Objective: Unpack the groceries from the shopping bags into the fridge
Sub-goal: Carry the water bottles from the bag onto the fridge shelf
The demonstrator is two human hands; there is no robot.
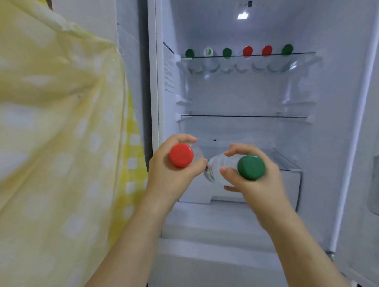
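Presently: fridge open, white interior lit. Far upper glass shelf: six capped bottles. Near, before the drawer: left hand, fingers curled round red-capped bottle; right hand, likewise, green-capped bottle. Left: yellow checked cloth.

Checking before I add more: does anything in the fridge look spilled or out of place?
Nothing spilled or askew. The bottles on the top shelf sit in an even row; only the second cap from the left is white, not red or green.

2 bare arms, left forearm, right forearm, left grip, right grip, short nails
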